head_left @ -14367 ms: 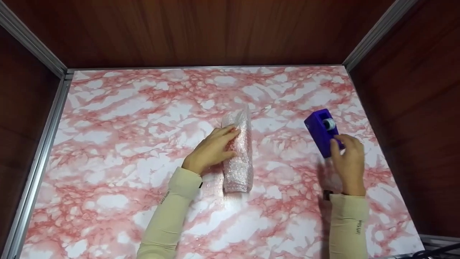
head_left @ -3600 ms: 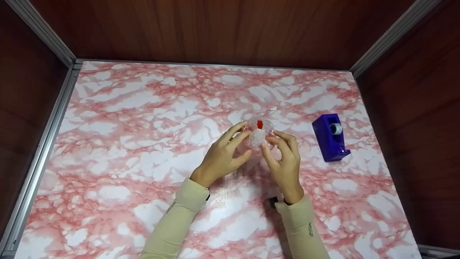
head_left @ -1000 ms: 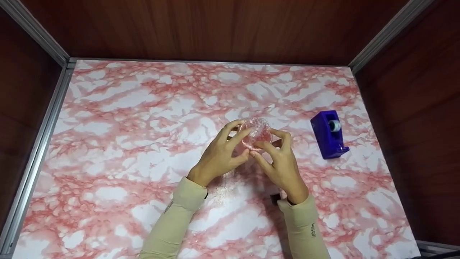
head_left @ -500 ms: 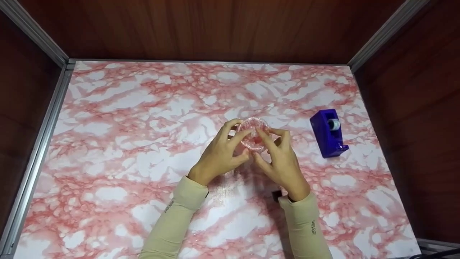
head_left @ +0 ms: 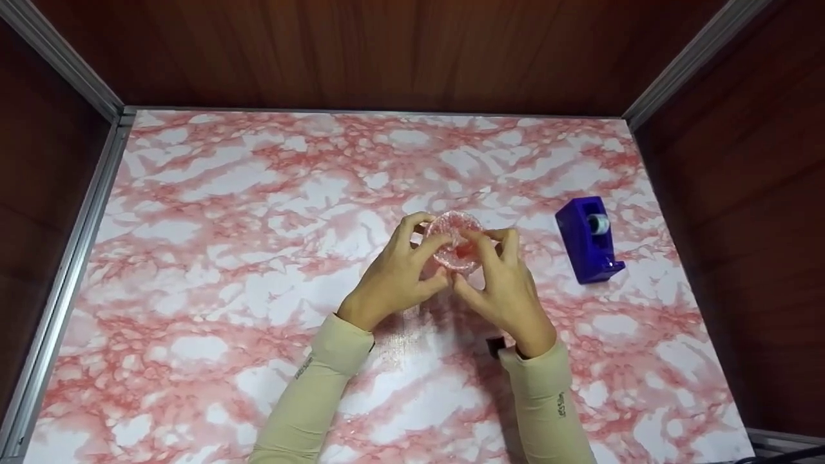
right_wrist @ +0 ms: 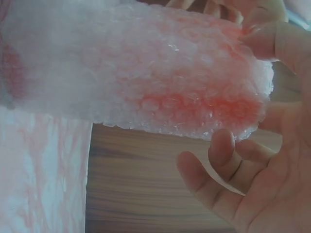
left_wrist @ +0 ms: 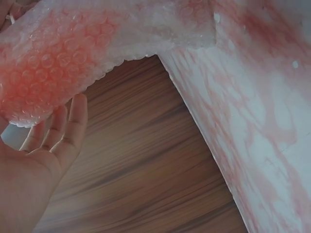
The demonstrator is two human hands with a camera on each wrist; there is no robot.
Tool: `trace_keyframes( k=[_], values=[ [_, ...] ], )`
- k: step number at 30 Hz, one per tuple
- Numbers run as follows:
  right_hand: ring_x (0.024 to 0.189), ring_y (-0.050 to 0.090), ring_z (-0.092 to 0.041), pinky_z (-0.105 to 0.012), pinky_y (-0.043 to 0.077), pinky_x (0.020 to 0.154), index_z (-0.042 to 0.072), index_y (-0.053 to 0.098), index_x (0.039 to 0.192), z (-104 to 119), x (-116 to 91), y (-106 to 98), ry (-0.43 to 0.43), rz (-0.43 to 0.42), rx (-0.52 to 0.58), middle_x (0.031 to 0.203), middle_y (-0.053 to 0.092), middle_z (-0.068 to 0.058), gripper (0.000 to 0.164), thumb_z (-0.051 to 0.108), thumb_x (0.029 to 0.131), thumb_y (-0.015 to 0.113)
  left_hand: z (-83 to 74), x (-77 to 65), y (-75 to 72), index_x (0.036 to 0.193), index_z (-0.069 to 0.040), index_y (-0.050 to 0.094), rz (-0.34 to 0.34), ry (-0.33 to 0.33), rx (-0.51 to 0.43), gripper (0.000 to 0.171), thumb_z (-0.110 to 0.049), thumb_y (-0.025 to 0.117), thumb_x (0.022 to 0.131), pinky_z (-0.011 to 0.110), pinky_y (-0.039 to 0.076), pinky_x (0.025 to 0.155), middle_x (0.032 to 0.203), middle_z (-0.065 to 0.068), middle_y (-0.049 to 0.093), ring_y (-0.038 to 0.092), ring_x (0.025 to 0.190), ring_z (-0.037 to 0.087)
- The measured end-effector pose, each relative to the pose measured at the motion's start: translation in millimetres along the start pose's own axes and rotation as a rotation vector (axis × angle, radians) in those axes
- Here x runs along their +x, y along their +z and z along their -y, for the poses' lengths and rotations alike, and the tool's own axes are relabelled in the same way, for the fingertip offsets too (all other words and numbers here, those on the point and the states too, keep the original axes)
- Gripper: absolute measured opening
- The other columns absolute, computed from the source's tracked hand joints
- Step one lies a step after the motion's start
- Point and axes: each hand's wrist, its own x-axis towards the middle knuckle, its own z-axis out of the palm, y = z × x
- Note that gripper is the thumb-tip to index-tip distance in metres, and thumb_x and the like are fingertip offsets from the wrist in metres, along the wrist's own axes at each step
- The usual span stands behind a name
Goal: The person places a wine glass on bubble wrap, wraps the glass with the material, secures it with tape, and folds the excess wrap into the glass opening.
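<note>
A bubble wrap bundle with something red inside stands upright in the middle of the head view, its round end facing up. Both hands are at this end. My left hand holds the near left side, thumb low and index finger bent onto the inside of the end. On the other side my right hand grips the rim, its index finger also pressing inside. Red shows through the wrap in the left wrist view's bubble wrap and the right wrist view's bubble wrap. The bundle's contents are mostly hidden.
A purple tape dispenser with a roll of tape stands to the right of the hands. The red-and-white marbled table is enclosed by dark wood panels and metal rails. A dark cable lies at the lower right.
Earlier the bundle lay flat, with my right hand at the dispenser. It now stands upright between both hands. In the last second, my right index finger moved inward and the end looks rounder.
</note>
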Motion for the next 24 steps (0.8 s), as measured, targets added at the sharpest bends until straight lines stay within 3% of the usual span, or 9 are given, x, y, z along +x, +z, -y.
trace_keyframes(
  k=[6,16,24],
  values=[
    [0.072,0.049,-0.022,-0.032,0.044,0.052,0.011,0.067,0.127,2.6,0.3,-1.9,0.020,0.023,-0.025,0.121,0.043,-0.023,0.048,0.025,0.081,0.071,-0.7,1.9,-0.7,0.125,-0.011,0.065,-0.007,-0.002,0.004,0.042,-0.025,0.066,0.086,0.027,0.051,0.087,0.140,0.016,0.036,0.051,0.115,0.024],
    [0.072,0.048,-0.025,-0.036,0.044,0.050,0.004,0.067,0.130,7.2,4.4,-2.9,0.032,0.045,-0.096,0.120,0.044,-0.023,0.054,0.023,0.079,0.067,-3.2,4.1,-1.2,0.121,-0.006,0.063,-0.010,-0.012,0.044,0.042,-0.026,0.066,0.084,0.034,0.052,0.087,0.137,0.015,0.038,0.050,0.117,0.025],
    [0.074,0.047,-0.024,-0.035,0.042,0.048,0.002,0.067,0.130,9.8,4.3,-4.9,0.044,0.069,-0.108,0.120,0.044,-0.022,0.054,0.021,0.079,0.066,-15.1,8.4,-11.7,0.116,-0.008,0.067,0.118,-0.127,0.100,0.039,-0.033,0.059,0.086,0.035,0.054,0.080,0.143,0.012,0.034,0.048,0.122,0.031]
  ],
)
